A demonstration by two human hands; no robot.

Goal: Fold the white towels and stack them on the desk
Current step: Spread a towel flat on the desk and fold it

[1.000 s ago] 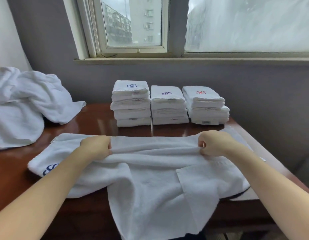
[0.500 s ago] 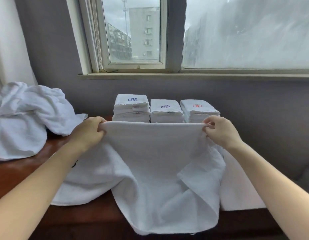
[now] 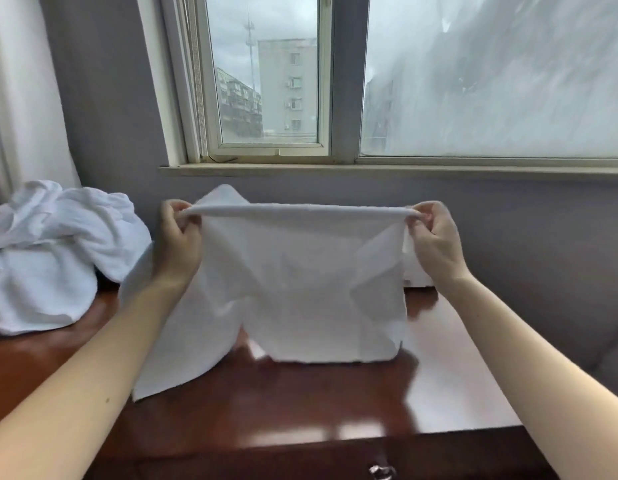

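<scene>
I hold a white towel (image 3: 300,278) up in the air above the brown wooden desk (image 3: 300,403). My left hand (image 3: 177,242) pinches its top left end and my right hand (image 3: 433,240) pinches its top right end. The towel's top edge is stretched level between them. Its doubled layers hang down, and the lower left part trails onto the desk. The stacks of folded towels at the back of the desk are hidden behind it, except for a small white sliver (image 3: 416,271) by my right wrist.
A heap of unfolded white towels (image 3: 54,254) lies on the desk's left end. A grey wall and a window sill (image 3: 387,169) stand right behind the desk. A metal drawer handle (image 3: 380,470) shows at the desk's front edge.
Both hands have lifted the towel from lying on the desk to hanging in the air. It now covers the folded stacks behind it.
</scene>
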